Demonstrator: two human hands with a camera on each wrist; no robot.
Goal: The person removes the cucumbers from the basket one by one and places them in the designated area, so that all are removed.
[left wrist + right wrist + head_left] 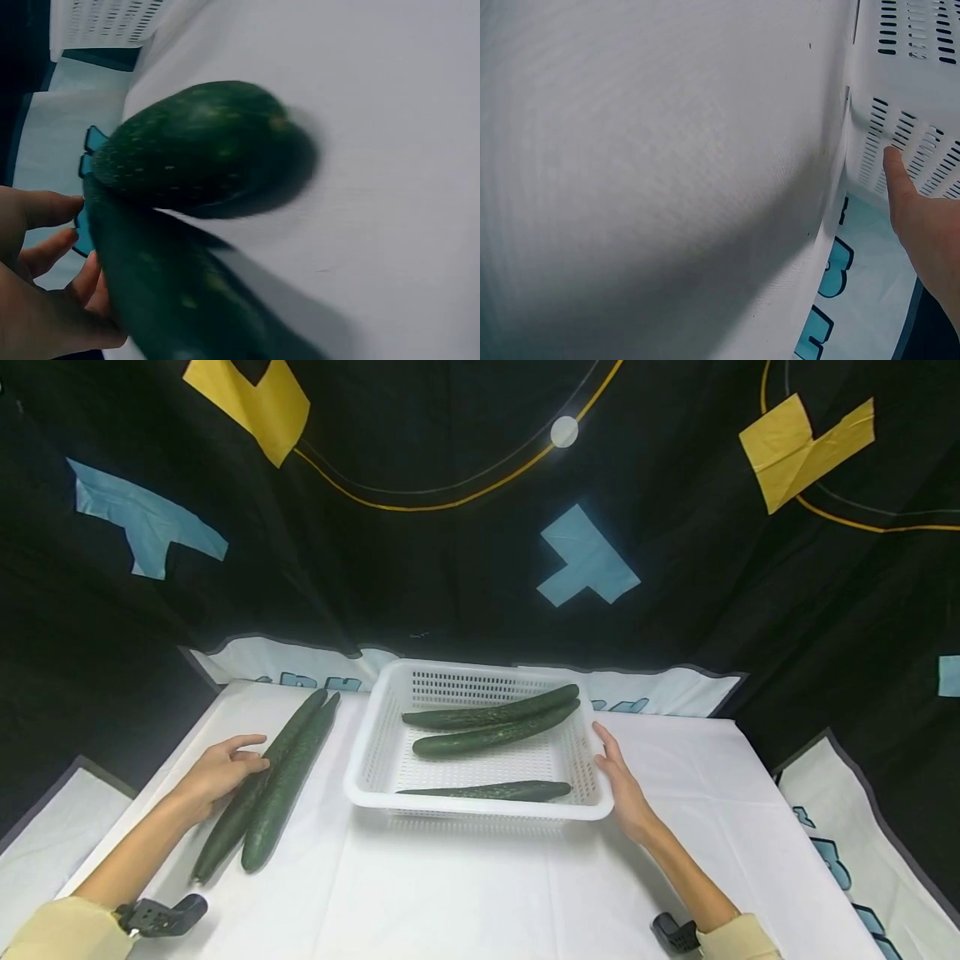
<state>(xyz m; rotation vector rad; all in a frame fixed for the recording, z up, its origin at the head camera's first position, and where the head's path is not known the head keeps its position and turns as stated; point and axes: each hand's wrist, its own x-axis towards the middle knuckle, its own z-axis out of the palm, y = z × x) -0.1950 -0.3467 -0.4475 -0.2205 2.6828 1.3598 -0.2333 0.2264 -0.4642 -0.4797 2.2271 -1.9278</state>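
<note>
Head: L hand (221,770) at 8 o'clk, fingers loosely spread by outer cuke (244,799) on table (450,893); no firm grip evident. Inner cuke (288,783) lay alongside, prob. limiting finger room. Basket (480,805), holding 3 cukes (491,737), had R hand (626,785), fingers extended, at 4 o'clk side.

L wrist: skin looked smooth; est. stiff, mod. wt., might roll; best hold approx. mid-length.

R wrist: fingertip by slotted wall, 3 o'clk; basket prob. light.

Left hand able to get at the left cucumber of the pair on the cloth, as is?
Likely yes: the left hand is right at the left cucumber, holding nothing, and no object lies on top; the right cucumber only borders its far side.
</note>
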